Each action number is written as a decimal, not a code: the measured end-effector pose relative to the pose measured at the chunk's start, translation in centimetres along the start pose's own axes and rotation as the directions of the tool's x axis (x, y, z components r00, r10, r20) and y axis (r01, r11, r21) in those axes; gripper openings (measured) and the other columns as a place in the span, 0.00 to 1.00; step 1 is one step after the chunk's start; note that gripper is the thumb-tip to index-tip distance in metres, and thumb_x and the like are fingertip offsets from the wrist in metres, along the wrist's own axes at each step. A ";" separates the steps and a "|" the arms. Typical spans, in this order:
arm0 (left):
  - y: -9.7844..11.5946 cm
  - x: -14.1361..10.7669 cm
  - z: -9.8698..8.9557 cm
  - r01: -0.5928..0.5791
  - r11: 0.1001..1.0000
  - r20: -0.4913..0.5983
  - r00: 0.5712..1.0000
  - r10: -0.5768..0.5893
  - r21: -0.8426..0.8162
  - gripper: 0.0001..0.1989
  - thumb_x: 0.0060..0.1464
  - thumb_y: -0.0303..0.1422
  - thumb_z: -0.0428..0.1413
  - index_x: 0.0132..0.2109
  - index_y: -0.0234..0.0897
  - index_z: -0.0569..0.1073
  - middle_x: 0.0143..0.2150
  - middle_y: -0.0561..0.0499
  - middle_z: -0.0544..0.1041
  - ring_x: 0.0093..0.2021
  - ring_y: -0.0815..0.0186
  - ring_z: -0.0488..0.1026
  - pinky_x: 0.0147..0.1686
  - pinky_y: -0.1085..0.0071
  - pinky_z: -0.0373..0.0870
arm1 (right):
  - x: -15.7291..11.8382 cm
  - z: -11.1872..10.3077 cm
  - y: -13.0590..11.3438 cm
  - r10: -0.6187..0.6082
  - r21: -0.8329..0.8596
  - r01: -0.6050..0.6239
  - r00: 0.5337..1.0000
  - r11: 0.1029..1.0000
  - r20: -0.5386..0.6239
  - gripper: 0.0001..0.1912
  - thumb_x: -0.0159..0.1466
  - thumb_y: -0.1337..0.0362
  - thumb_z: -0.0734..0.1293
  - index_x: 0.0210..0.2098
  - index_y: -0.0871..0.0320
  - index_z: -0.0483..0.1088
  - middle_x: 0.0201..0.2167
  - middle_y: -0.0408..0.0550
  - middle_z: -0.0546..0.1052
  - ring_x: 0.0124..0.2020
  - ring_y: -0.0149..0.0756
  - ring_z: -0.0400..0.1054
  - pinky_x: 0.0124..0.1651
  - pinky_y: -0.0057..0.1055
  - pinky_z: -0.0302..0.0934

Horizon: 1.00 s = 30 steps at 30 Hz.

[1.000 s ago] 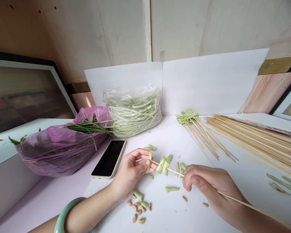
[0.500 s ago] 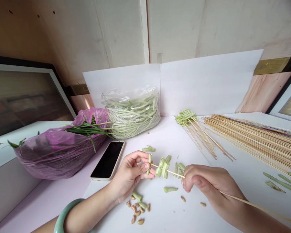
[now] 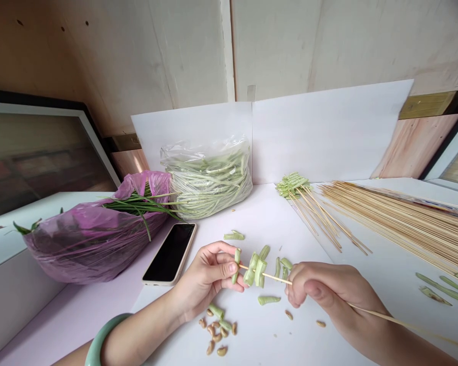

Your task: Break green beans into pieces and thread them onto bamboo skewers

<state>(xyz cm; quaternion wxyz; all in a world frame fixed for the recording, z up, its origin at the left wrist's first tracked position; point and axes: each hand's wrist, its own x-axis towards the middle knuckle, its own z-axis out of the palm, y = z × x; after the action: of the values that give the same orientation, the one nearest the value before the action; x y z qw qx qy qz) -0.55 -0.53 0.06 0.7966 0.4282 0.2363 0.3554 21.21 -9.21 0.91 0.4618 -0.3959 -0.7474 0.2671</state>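
Note:
My left hand (image 3: 212, 270) pinches a short piece of green bean (image 3: 235, 265) between thumb and fingers, at the tip of a thin bamboo skewer (image 3: 273, 277). Whether the tip has pierced that piece I cannot tell. Two bean pieces (image 3: 255, 270) sit side by side on the skewer, a little back from the tip. My right hand (image 3: 324, 292) is closed around the skewer, whose long end runs out past the wrist to the lower right. Loose bean pieces (image 3: 269, 300) lie on the white surface beneath and around both hands.
Brown seeds (image 3: 216, 336) lie near my left forearm. A phone (image 3: 170, 254), a purple bag of greens (image 3: 95, 239) and a clear bag of long beans (image 3: 209, 178) stand left and back. Finished-looking bean skewers (image 3: 293, 184) and many bare skewers (image 3: 397, 218) lie at right.
Both hands hold almost the same place and grip. The skewer and the bean pieces on it have shifted only slightly, with a small shift of the whole view.

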 end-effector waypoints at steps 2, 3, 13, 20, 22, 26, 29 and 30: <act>0.0 -0.1 0.1 0.008 1.000 0.006 1.000 -0.008 0.008 0.11 0.40 0.27 0.69 0.32 0.33 0.77 0.21 0.52 0.77 0.23 0.67 0.77 0.26 0.74 0.76 | 0.1 0.2 -0.1 -0.004 0.002 0.004 1.000 1.000 0.001 0.21 0.70 0.54 0.53 0.27 0.56 0.68 0.23 0.43 0.73 0.26 0.31 0.68 0.31 0.25 0.60; 0.0 -0.1 0.2 0.015 1.000 0.013 1.000 -0.015 0.014 0.11 0.39 0.27 0.69 0.32 0.33 0.77 0.22 0.51 0.78 0.22 0.67 0.77 0.26 0.74 0.75 | 0.1 0.3 -0.2 -0.008 -0.006 0.008 1.000 1.000 0.005 0.22 0.70 0.54 0.53 0.27 0.56 0.68 0.22 0.43 0.73 0.25 0.31 0.68 0.31 0.25 0.60; -0.1 -0.4 0.7 0.037 0.998 0.003 0.999 -0.037 0.048 0.12 0.35 0.27 0.70 0.30 0.32 0.77 0.25 0.49 0.80 0.23 0.70 0.74 0.26 0.76 0.69 | 0.4 0.5 -0.4 -0.004 -0.030 0.005 0.999 1.000 0.039 0.25 0.69 0.51 0.53 0.26 0.58 0.70 0.21 0.46 0.74 0.22 0.30 0.67 0.22 0.22 0.57; 0.2 0.1 0.0 -0.133 0.968 -0.055 0.988 0.148 0.215 0.15 0.43 0.32 0.67 0.40 0.35 0.76 0.31 0.50 0.77 0.31 0.67 0.73 0.33 0.73 0.68 | 0.7 0.5 0.2 0.076 0.032 -0.075 0.996 0.997 -0.038 0.24 0.69 0.53 0.54 0.24 0.58 0.70 0.21 0.45 0.74 0.25 0.33 0.70 0.31 0.27 0.63; 0.5 0.5 -0.3 -0.179 0.931 -0.121 0.966 0.228 0.319 0.14 0.50 0.34 0.62 0.44 0.36 0.74 0.34 0.49 0.76 0.37 0.64 0.73 0.36 0.71 0.68 | 0.7 0.3 0.4 0.112 0.068 -0.103 0.983 0.992 -0.148 0.24 0.69 0.54 0.54 0.22 0.57 0.68 0.20 0.44 0.73 0.24 0.33 0.69 0.31 0.27 0.63; 1.2 0.8 -0.9 -0.158 0.720 -0.127 0.937 0.324 0.675 0.08 0.50 0.25 0.56 0.39 0.36 0.75 0.37 0.47 0.76 0.41 0.61 0.71 0.37 0.70 0.66 | 0.9 -0.2 0.5 0.157 0.152 -0.116 0.943 0.982 -0.293 0.24 0.69 0.54 0.56 0.20 0.56 0.68 0.18 0.42 0.71 0.23 0.32 0.68 0.30 0.28 0.62; 1.4 0.5 -1.1 -0.143 0.367 0.040 0.961 0.274 0.919 0.17 0.41 0.17 0.51 0.36 0.36 0.77 0.40 0.46 0.77 0.43 0.58 0.71 0.39 0.68 0.65 | 1.1 -0.4 0.4 0.165 0.139 -0.125 0.932 0.982 -0.323 0.25 0.68 0.53 0.56 0.19 0.56 0.68 0.17 0.42 0.70 0.21 0.31 0.67 0.28 0.28 0.61; 1.5 0.4 -1.1 -0.157 0.256 0.095 0.966 0.239 0.954 0.19 0.39 0.16 0.51 0.37 0.37 0.78 0.39 0.47 0.78 0.43 0.57 0.71 0.40 0.67 0.65 | 1.1 -0.4 0.3 0.162 0.131 -0.125 0.931 0.983 -0.326 0.25 0.68 0.53 0.56 0.19 0.56 0.68 0.17 0.42 0.70 0.21 0.31 0.66 0.28 0.27 0.61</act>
<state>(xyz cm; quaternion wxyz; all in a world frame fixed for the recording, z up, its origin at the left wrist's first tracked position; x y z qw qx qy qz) -1.56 0.87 0.71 0.3227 0.8318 0.3731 0.2546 21.39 -8.11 1.34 0.5822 -0.4636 -0.6114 0.2689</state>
